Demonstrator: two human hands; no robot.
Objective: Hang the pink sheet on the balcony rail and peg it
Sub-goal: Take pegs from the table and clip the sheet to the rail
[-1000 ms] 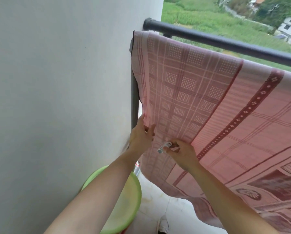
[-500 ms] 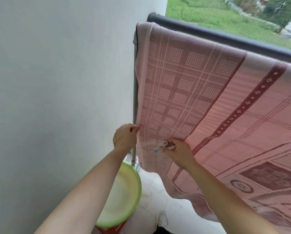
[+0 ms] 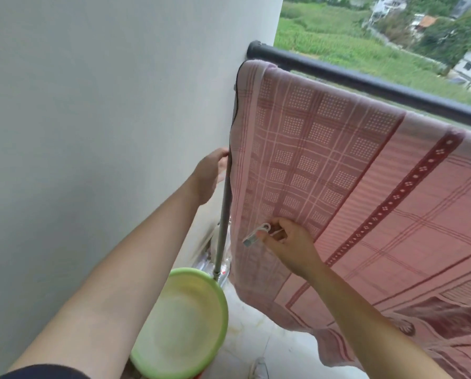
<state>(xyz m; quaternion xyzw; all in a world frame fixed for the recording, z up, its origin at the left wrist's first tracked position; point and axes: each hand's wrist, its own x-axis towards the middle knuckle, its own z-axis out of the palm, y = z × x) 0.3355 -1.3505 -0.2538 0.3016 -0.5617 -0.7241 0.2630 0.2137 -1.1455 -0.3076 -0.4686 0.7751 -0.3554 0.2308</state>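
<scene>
The pink sheet (image 3: 338, 170), checked with dark red bands, hangs draped over the dark balcony rail (image 3: 365, 83) and reaches down to the floor at the right. My left hand (image 3: 209, 173) is at the sheet's left edge, fingers reaching behind it beside the grey upright post (image 3: 224, 214); whether they grip the fabric is hidden. My right hand (image 3: 286, 242) presses against the front of the sheet lower down and holds a white clothes peg (image 3: 256, 235) between thumb and fingers.
A white wall (image 3: 105, 132) fills the left side, close to the post. A green basin (image 3: 182, 324) stands on the tiled floor below my left arm. A shoe tip (image 3: 259, 369) shows at the bottom. Beyond the rail lie fields and houses.
My left hand let go of the sheet's front edge and moved up and left, behind the edge by the post. My right hand with the peg stayed on the sheet.
</scene>
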